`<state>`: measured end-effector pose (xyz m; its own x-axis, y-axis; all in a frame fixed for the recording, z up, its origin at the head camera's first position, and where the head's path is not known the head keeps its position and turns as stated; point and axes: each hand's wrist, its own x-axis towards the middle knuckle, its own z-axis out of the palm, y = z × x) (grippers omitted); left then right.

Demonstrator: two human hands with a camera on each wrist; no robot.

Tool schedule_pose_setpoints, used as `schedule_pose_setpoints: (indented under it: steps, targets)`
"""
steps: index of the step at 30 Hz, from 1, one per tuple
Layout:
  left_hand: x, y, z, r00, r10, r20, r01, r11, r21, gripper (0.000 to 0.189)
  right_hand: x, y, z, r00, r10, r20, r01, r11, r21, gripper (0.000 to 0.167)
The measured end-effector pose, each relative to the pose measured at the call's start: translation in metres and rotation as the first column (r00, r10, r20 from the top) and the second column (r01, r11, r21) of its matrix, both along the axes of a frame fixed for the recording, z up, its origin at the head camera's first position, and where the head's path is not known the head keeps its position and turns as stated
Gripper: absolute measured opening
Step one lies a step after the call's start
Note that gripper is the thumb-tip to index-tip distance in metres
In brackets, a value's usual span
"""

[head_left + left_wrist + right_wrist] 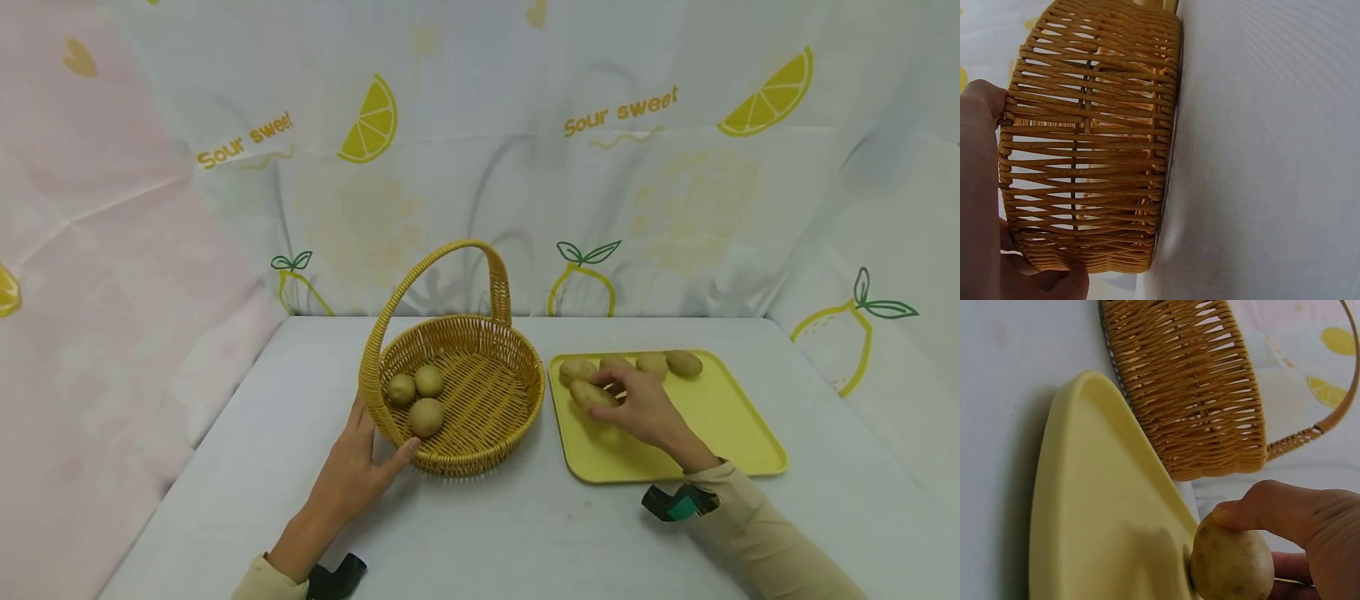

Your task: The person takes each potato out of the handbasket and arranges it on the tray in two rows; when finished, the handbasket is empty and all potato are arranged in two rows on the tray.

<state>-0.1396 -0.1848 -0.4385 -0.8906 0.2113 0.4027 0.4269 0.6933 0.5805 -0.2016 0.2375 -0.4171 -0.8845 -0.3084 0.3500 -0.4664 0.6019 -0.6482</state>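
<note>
On the left, a round woven wicker basket (480, 400) with a tall arched handle holds three potatoes (426, 417) on its left side. My left hand (352, 479) grips the basket's near left side, its thumb at the rim and its fingers against the outer wall (1085, 162). To the right, my right hand (641, 408) pinches a potato (1232, 559) between thumb and fingers, over the left part of a yellow tray (720, 425). In the right wrist view the potato is low at the tray's edge; whether it touches the tray I cannot tell.
Several more potatoes (684, 363) lie along the tray's far edge, partly covered by the right hand. The tray stands just right of the basket on a white-covered table (510, 533). A lemon-print cloth (465, 167) hangs behind the table.
</note>
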Motion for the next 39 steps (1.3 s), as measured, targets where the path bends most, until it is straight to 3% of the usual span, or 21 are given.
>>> schedule_pose_setpoints:
  steps: [17,28,39]
  targets:
    - [0.0,0.001,0.002,1.0,0.003,0.012,-0.003,1.0,-0.007,0.1,-0.001,-0.002,-0.015,0.999,0.01,0.035,-0.011,1.0,0.02,0.025]
    - [0.0,0.0,-0.001,1.0,-0.005,-0.006,0.005,1.0,0.001,0.099,-0.002,0.003,-0.007,0.992,0.025,0.123,-0.034,0.997,0.07,0.039]
    - [-0.001,0.0,0.0,1.0,-0.007,-0.021,0.007,1.0,-0.004,0.098,0.0,0.006,0.014,0.995,0.045,0.094,-0.05,0.997,0.056,0.033]
